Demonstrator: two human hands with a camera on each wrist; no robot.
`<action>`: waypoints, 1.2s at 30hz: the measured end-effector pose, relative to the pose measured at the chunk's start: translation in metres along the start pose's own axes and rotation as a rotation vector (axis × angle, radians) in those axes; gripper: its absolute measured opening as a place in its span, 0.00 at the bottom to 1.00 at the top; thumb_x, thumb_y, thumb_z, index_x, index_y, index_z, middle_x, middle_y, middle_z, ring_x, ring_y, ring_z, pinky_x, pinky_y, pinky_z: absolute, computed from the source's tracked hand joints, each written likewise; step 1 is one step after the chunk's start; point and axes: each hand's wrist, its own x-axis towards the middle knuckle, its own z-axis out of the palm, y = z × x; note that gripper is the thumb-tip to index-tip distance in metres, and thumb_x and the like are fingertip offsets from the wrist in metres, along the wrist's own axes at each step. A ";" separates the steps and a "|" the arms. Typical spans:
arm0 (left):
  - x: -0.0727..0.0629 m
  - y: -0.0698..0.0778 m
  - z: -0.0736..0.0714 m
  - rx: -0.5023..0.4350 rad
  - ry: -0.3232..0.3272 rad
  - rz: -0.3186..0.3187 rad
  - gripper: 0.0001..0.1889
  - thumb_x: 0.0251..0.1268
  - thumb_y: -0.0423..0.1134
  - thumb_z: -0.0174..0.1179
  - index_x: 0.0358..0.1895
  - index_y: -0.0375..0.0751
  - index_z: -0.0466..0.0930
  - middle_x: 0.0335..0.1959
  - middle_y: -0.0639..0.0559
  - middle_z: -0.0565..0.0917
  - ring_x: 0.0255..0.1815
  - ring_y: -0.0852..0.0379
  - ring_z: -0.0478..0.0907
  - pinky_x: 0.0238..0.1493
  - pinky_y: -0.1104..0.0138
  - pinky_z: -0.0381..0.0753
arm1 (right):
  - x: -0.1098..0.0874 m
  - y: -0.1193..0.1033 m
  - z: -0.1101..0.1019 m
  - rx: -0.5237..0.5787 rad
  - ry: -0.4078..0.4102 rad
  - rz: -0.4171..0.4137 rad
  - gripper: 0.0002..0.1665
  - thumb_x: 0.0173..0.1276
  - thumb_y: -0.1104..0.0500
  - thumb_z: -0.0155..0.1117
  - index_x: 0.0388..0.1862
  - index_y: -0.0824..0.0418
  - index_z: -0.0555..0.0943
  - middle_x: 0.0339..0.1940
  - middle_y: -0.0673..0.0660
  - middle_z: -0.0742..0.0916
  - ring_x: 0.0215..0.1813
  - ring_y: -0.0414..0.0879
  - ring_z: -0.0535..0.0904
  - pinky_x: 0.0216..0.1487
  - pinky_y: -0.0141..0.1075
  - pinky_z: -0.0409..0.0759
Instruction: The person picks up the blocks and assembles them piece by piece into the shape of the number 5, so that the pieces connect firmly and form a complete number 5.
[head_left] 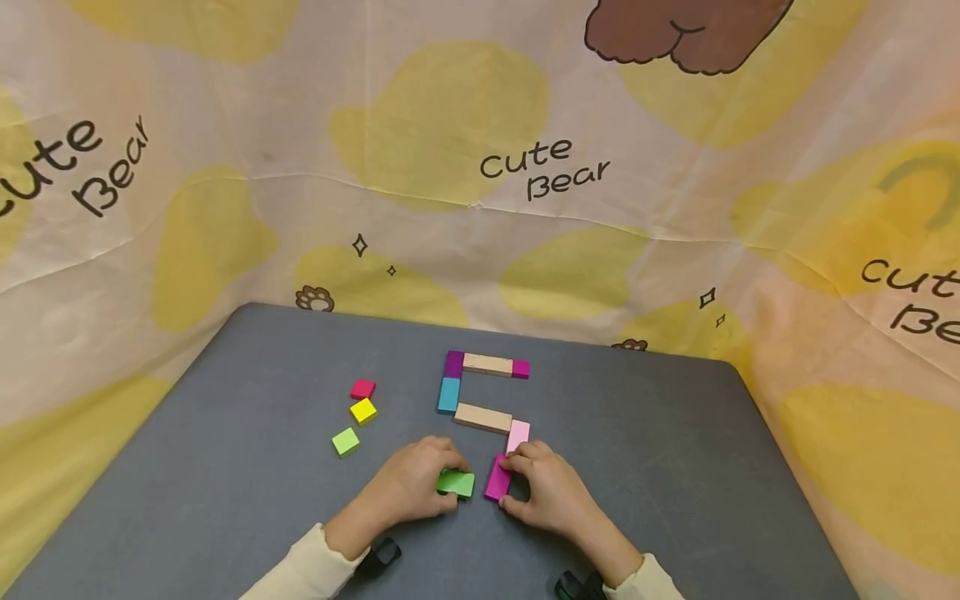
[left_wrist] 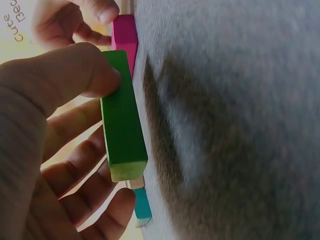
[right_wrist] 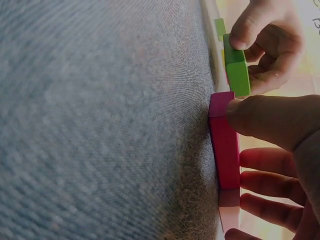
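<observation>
My left hand (head_left: 412, 483) pinches a green block (head_left: 459, 484) between thumb and fingers. In the left wrist view, that green block (left_wrist: 122, 120) appears raised above the table, with a shadow beside it. My right hand (head_left: 551, 492) grips a magenta block (head_left: 497, 481), thumb at its near end; in the right wrist view this magenta block (right_wrist: 226, 150) rests on the table. Its far end adjoins a pale pink block (head_left: 518, 435). From there a bent row continues through a wooden block (head_left: 483, 418), a blue block (head_left: 448, 395), a purple block (head_left: 453, 364), another wooden block (head_left: 487, 364) and a small magenta block (head_left: 521, 369).
Left of the row lie three loose small blocks: a red one (head_left: 363, 389), a yellow one (head_left: 363, 411) and a light green one (head_left: 346, 442). All stand on a dark grey table (head_left: 225, 467). A printed cloth (head_left: 435, 125) hangs behind and along the sides.
</observation>
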 end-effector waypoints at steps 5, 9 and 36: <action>0.001 0.002 0.005 -0.011 -0.011 0.004 0.14 0.46 0.39 0.69 0.41 0.51 0.86 0.35 0.62 0.79 0.35 0.65 0.70 0.32 0.74 0.71 | 0.000 0.000 0.000 0.001 0.007 0.000 0.24 0.46 0.48 0.76 0.42 0.57 0.86 0.33 0.45 0.81 0.40 0.39 0.73 0.42 0.35 0.78; 0.002 0.003 0.009 -0.013 -0.014 0.009 0.15 0.45 0.39 0.69 0.41 0.51 0.86 0.34 0.62 0.79 0.35 0.66 0.69 0.32 0.74 0.70 | 0.000 0.000 0.000 -0.001 0.006 0.002 0.24 0.46 0.48 0.76 0.42 0.57 0.86 0.33 0.45 0.81 0.40 0.39 0.73 0.42 0.35 0.78; 0.007 0.009 0.015 0.067 -0.033 0.004 0.16 0.48 0.43 0.69 0.43 0.50 0.86 0.35 0.61 0.80 0.34 0.66 0.68 0.32 0.73 0.69 | 0.002 -0.001 0.000 -0.012 -0.016 0.017 0.25 0.47 0.46 0.76 0.43 0.57 0.86 0.35 0.46 0.81 0.39 0.38 0.72 0.40 0.34 0.78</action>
